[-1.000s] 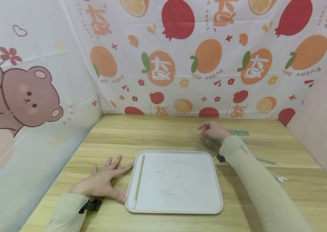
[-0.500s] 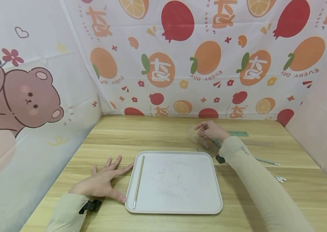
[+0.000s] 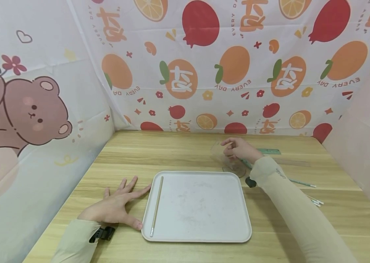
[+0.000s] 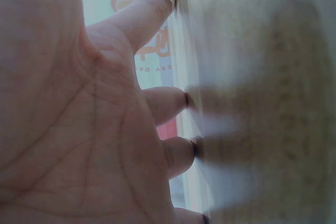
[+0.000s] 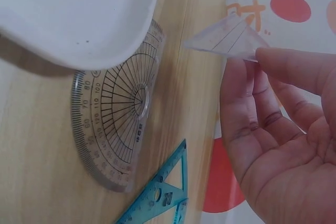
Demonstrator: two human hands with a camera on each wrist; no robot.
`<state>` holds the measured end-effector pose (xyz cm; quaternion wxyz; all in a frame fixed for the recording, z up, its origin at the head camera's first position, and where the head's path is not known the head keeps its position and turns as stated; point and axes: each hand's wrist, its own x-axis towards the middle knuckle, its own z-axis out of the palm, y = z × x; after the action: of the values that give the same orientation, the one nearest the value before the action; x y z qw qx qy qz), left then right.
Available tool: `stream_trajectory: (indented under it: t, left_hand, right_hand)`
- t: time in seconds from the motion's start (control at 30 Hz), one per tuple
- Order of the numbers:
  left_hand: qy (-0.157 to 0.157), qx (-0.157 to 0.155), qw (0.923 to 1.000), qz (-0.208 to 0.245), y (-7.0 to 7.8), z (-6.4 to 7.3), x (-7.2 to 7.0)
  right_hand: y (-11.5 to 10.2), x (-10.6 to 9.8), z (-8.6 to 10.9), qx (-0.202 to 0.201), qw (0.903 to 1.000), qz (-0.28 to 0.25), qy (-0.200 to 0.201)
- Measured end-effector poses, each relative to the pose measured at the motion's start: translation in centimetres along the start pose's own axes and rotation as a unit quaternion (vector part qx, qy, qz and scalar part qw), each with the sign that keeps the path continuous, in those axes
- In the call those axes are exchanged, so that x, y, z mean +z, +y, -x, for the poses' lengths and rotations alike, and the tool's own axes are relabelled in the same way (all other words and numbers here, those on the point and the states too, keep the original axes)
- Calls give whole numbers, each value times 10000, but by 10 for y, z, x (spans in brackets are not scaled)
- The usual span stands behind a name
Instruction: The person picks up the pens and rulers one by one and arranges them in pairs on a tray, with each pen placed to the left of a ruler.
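My right hand (image 3: 239,149) is raised over the back of the table. Thumb and fingers pinch a clear, flat plastic piece (image 5: 226,38), marked with straight lines and triangular in the right wrist view. Below it, a clear protractor (image 5: 118,108) lies on the table, partly hidden by the tray corner. A teal set square (image 5: 157,195) is next to the protractor. My left hand (image 3: 116,206) rests spread on the table, its thumb and index fingertips at the left rim of the white tray (image 3: 201,238). Along the tray's left side lies one gold pencil (image 3: 157,206).
Behind my right wrist lies a green ruler (image 3: 270,151), with a faint clear ruler (image 3: 295,162) nearer. Further right are a green pencil (image 3: 303,182) and several white-ended pencils (image 3: 316,201), partly covered by my sleeve. A fruit-printed cloth (image 3: 208,76) hangs behind the table.
My right hand has shifted slightly left with the clear plastic piece, which has tilted a little. My left hand, the tray and the gold pencil stay in place.
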<state>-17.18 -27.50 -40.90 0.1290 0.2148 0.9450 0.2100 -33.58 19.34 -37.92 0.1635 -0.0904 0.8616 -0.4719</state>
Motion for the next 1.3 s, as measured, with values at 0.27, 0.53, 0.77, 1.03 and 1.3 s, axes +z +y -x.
stream_trajectory:
  t: [0.27,0.53,0.77,1.03,1.3]
  left_hand:
    - [9,-23,10000,63,-1,0,0]
    - [8,-35,10000,-8,-3,-1,1]
    - [8,-51,10000,31,-4,-1,1]
    - [-5,-45,10000,-5,-2,-1,1]
    - [-7,-68,10000,-60,-1,-3,0]
  right_hand:
    - [1,2,2,27,9996,-296,-26]
    - [0,7,3,21,9975,-707,-77]
    - [-1,13,7,16,9955,-945,-74]
    - [-1,17,9,118,9910,-1336,-62]
    - [-1,23,11,124,9858,-1670,-69]
